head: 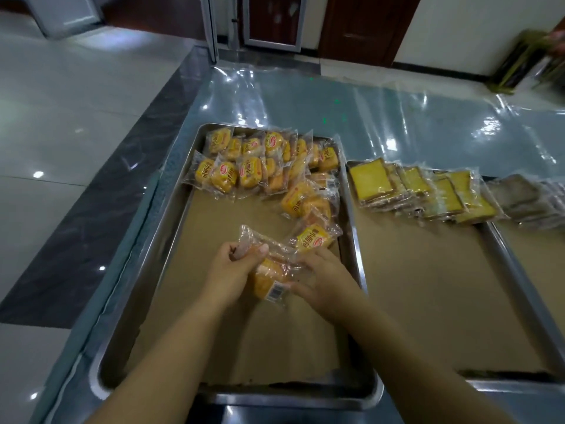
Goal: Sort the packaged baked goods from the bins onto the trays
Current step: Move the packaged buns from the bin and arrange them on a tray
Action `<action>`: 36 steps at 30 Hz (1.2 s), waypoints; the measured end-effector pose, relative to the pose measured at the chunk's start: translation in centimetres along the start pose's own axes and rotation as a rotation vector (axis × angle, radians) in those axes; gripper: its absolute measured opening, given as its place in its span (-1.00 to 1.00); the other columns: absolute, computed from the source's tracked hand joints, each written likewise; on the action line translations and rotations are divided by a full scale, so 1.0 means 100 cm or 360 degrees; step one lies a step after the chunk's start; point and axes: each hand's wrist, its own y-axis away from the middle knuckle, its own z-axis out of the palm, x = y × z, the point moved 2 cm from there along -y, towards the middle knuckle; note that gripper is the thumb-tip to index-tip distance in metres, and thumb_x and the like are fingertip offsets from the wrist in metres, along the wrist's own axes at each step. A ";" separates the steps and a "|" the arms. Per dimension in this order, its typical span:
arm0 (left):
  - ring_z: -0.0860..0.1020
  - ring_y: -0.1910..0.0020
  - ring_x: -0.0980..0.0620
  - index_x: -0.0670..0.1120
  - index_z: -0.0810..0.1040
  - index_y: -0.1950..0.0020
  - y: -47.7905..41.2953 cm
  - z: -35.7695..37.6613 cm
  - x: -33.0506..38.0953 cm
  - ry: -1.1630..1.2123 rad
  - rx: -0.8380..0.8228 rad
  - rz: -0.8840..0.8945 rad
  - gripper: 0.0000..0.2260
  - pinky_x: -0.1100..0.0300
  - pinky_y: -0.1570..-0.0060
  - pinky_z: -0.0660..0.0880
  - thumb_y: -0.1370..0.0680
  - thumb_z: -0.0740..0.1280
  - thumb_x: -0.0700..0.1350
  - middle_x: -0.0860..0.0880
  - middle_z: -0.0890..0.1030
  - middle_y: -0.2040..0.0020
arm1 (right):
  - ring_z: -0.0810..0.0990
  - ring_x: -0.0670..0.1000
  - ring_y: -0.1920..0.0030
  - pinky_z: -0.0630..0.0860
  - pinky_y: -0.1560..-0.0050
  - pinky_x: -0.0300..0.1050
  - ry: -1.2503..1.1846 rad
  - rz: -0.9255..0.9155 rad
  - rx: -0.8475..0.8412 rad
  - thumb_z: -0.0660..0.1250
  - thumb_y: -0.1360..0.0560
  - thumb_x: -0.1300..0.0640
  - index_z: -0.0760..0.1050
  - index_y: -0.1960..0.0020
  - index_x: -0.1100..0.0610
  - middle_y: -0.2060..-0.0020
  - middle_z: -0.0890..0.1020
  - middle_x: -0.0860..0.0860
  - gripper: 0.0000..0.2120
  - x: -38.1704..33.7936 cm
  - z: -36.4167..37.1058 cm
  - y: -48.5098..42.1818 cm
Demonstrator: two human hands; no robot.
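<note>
Holding one bun packet point(270, 278) in both hands, low over the near half of the left tray point(275, 396).

On a table point(305, 96) under clear plastic sheet, three paper-lined trays sit side by side: the left tray has a heap of yellow bun packets point(269, 160) at its far end, the middle tray point(428, 301) a row of cake slices point(428, 191). The left hand point(235, 264) is curled round the wrapper's far end; the right hand point(321, 276) pinches its other side.

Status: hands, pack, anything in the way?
Both hands hold one bun pack: left hand grips the wrapper end, right hand the other side. Over the left tray. Far end: other bun packs piled; nothing in the way.
</note>
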 end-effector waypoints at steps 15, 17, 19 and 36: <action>0.56 -0.03 -0.07 -0.12 0.41 -0.15 0.037 -0.006 -0.035 -0.0116 -0.0096 -0.0292 -0.53 -0.03 0.01 0.55 -0.47 0.24 0.23 -0.10 0.58 -0.04 | 0.51 -0.29 0.36 0.41 0.39 -0.40 -0.0532 0.0306 0.0186 0.47 -0.37 0.18 0.46 0.20 -0.05 0.33 0.55 -0.11 -0.79 0.015 -0.009 0.050; 0.57 0.01 -0.09 -0.17 0.43 -0.12 0.033 -0.009 -0.039 -0.0103 0.0006 -0.0328 -0.69 0.03 0.11 0.56 -0.56 0.25 0.05 -0.15 0.57 -0.05 | 0.53 -0.23 0.35 0.45 0.36 -0.33 -0.0571 0.0340 0.0273 0.47 -0.37 0.18 0.46 0.21 -0.03 0.32 0.55 -0.09 -0.79 0.021 -0.016 0.055; 0.57 0.09 -0.04 -0.16 0.45 -0.05 0.030 -0.013 -0.044 -0.0224 0.0053 -0.0279 -0.85 0.13 0.19 0.56 -0.59 0.24 -0.10 -0.16 0.56 -0.05 | 0.54 -0.16 0.33 0.50 0.33 -0.22 -0.0564 0.0380 0.0407 0.48 -0.36 0.18 0.46 0.23 -0.05 0.31 0.56 -0.08 -0.78 0.028 -0.023 0.058; 0.52 0.18 0.26 0.18 0.54 0.03 0.058 -0.034 -0.025 -0.0673 0.0439 0.0729 -0.71 0.50 0.21 0.42 -0.46 0.41 -0.23 -0.01 0.45 -0.01 | 0.42 0.02 -0.14 0.45 -0.09 -0.10 0.0652 -0.0104 -0.0507 0.32 -0.48 0.15 0.58 0.01 0.07 -0.14 0.46 -0.01 -0.89 0.037 -0.002 0.078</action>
